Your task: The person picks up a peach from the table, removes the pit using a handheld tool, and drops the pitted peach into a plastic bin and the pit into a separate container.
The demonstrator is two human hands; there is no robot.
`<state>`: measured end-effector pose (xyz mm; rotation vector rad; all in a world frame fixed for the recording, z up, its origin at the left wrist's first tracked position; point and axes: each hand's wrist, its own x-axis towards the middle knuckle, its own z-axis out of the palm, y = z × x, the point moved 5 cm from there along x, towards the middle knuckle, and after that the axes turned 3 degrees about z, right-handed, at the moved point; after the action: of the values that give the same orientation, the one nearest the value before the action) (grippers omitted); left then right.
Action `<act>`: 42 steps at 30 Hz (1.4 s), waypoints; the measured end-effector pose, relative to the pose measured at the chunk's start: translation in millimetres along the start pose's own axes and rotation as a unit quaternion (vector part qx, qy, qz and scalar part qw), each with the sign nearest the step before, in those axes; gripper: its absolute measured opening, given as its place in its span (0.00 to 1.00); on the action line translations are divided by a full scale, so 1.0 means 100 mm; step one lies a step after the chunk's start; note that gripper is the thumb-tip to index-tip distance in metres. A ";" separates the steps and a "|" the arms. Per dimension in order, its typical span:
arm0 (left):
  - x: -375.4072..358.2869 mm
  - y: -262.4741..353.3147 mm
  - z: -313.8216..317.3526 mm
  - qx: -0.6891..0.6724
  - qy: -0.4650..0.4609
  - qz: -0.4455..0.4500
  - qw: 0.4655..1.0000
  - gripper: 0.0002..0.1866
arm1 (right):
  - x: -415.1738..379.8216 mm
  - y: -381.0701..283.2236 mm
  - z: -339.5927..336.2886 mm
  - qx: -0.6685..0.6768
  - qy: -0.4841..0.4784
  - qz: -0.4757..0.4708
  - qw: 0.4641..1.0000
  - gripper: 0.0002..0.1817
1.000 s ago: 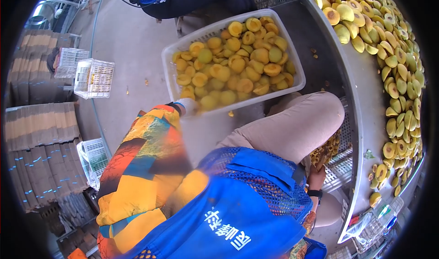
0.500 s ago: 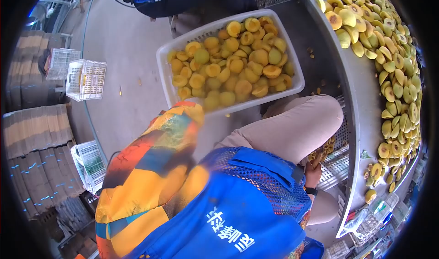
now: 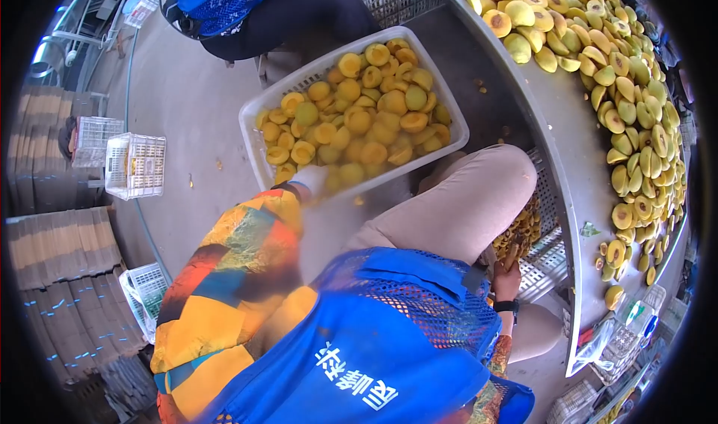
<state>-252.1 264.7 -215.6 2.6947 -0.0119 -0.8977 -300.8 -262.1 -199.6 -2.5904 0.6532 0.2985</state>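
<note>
My left hand (image 3: 310, 177), in a pale glove, is at the near left rim of a white plastic tub (image 3: 258, 155); its fingers are blurred and partly hidden. Halved yellow peaches (image 3: 348, 117) fill the tub, many with their hollow cut faces up. Low on the right, my right hand (image 3: 506, 280), bare above a black wristband, is closed beside my leg. A thin brownish shape rises from its fingers, and I cannot tell what it is. Just beyond that hand, a white crate (image 3: 544, 263) under the metal table holds small brown-yellow pieces (image 3: 522, 228).
A metal table (image 3: 557, 147) runs along my right, heaped with peach halves (image 3: 628, 95). Someone in dark trousers (image 3: 299, 20) is beyond the tub. White crates (image 3: 134, 166) and stacked brown sheets (image 3: 63, 237) stand at left. Fruit scraps dot the floor.
The view has shifted, so the tub and table appear further left. My left glove now shows more plainly at the tub's rim. My right hand stays low by the crate.
</note>
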 end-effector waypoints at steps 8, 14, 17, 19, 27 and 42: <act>0.49 -0.05 0.57 0.031 0.001 -0.063 0.997 0.12 | -0.09 -0.26 0.01 -0.037 -0.006 -0.049 0.998 0.18; 0.55 -0.13 0.52 0.065 0.014 -0.011 0.998 0.17 | 0.08 -0.02 0.15 -0.028 0.008 -0.053 0.998 0.22; 0.56 0.15 0.06 0.027 0.091 0.047 0.994 0.21 | 0.16 0.13 0.19 -0.007 0.020 -0.012 1.000 0.21; 0.55 0.39 0.00 0.041 0.005 0.091 0.995 0.14 | 0.19 0.16 0.25 -0.087 0.084 -0.108 0.987 0.24; 0.74 0.45 0.33 0.039 0.010 0.018 0.999 0.12 | -0.15 -0.64 -0.27 -0.101 -0.077 -0.101 0.987 0.27; 0.63 1.45 -0.65 -0.014 0.129 0.082 0.988 0.15 | 0.09 -0.27 0.00 -0.003 0.004 -0.068 0.998 0.16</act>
<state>-150.5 138.1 -161.9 2.7142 -0.1619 -0.4932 -280.0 -244.0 -192.6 -2.6275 0.4775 0.2477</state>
